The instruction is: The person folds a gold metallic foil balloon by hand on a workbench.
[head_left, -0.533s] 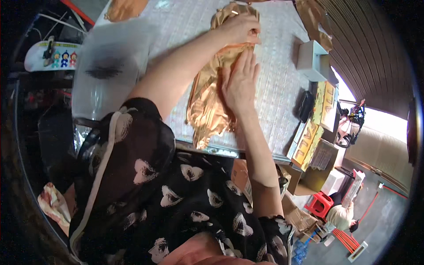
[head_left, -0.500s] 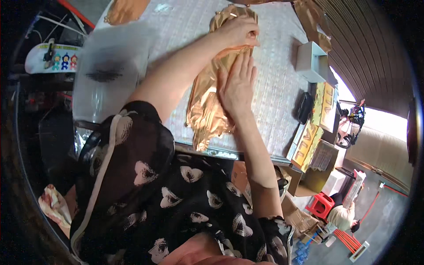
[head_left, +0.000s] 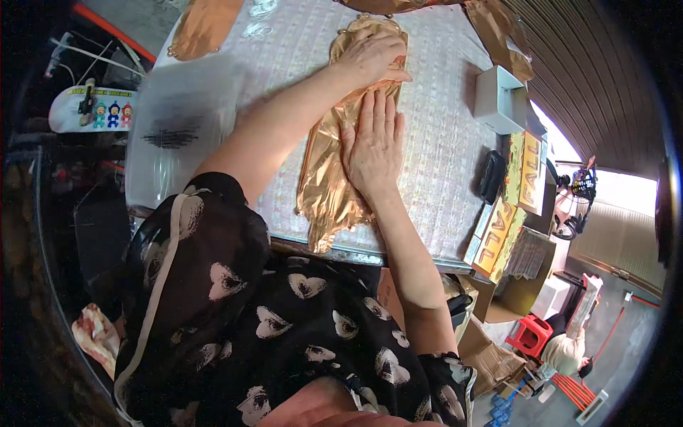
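A flat, shiny gold foil balloon lies lengthwise on the table, creased, with small tabs along its edge and a narrow tail at the near end. My left hand rests across its far part, the fingers bent over toward the right edge and the thumb apart from them. Nearer to me, my right hand is pressed flat on the foil, fingers stretched away from me. Both hands cover part of the balloon's right side.
The table has a patterned cover. A clear plastic bin stands left, another copper-coloured foil piece beyond it. At right are a white box, a black object and yellow cartons. A person is farther right.
My left hand's fingers, more curled before, now lie flatter on the foil. The right hand stays flat on it. The whole view has shifted slightly.
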Demonstrator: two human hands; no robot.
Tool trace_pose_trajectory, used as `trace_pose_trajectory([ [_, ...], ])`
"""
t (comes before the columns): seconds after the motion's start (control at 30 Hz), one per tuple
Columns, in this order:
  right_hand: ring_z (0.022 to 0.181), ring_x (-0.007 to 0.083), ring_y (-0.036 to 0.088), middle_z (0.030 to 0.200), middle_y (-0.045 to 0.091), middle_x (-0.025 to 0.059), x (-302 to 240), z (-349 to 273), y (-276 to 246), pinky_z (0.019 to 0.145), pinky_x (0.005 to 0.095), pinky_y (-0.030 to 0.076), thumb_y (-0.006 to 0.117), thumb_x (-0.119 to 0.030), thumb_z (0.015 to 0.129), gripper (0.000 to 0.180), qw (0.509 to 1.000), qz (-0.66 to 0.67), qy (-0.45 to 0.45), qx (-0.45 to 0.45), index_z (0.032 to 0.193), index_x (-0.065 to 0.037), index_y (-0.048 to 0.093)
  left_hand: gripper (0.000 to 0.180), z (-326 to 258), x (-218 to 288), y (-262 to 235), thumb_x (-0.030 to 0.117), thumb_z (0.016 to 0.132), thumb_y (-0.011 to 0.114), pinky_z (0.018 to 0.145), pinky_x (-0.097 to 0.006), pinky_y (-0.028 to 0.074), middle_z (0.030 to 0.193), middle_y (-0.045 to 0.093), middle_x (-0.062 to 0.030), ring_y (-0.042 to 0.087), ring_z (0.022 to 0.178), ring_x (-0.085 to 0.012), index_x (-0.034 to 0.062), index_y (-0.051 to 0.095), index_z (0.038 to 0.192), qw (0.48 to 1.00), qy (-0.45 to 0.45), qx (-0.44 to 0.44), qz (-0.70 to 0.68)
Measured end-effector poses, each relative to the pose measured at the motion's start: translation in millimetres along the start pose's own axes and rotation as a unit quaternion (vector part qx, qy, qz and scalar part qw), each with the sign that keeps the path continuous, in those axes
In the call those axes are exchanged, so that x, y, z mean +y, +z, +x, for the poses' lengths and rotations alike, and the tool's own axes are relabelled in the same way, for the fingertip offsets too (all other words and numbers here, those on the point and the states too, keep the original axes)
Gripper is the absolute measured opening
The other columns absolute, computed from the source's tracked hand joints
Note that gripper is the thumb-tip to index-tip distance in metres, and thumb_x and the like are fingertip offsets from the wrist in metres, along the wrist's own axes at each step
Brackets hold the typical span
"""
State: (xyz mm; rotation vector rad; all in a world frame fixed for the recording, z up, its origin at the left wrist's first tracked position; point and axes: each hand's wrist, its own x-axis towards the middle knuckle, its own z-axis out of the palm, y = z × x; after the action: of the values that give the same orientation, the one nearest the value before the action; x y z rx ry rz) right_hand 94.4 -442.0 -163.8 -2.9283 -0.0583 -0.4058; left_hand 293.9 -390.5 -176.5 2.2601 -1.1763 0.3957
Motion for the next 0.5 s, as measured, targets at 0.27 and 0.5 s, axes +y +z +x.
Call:
trace_pose_trajectory([
  [0.27,0.151,0.0415,0.029,0.164,0.033,0.0214,-2.0,-1.7,0.0,0.124,0.0548,0.019,0.043,-0.043,0.107,0.066,1.000,-0.004,-0.002,-0.010,0.160,-0.005,0.032,0.057,-5.0,1.8,5.5,0.056,0.084,0.075,0.107,-0.048,0.035,0.128,0.065,-0.0041,0.055,0.129,-0.0245,0.0109,0.068,0.118,0.999,-0.031,0.013,-0.018],
  [0.5,0.150,0.0419,0.029,0.165,0.031,0.0193,-2.6,-3.6,-4.5,0.123,0.0563,0.019,0.044,-0.042,0.107,0.059,1.000,-0.017,-0.013,-0.018,0.160,-0.018,0.036,0.058,-3.1,0.9,-1.6,0.057,0.084,0.074,0.111,-0.049,0.031,0.132,0.064,-0.0048,0.053,0.131,-0.0256,0.0131,0.067,0.120,0.999,-0.031,-0.014,-0.010],
])
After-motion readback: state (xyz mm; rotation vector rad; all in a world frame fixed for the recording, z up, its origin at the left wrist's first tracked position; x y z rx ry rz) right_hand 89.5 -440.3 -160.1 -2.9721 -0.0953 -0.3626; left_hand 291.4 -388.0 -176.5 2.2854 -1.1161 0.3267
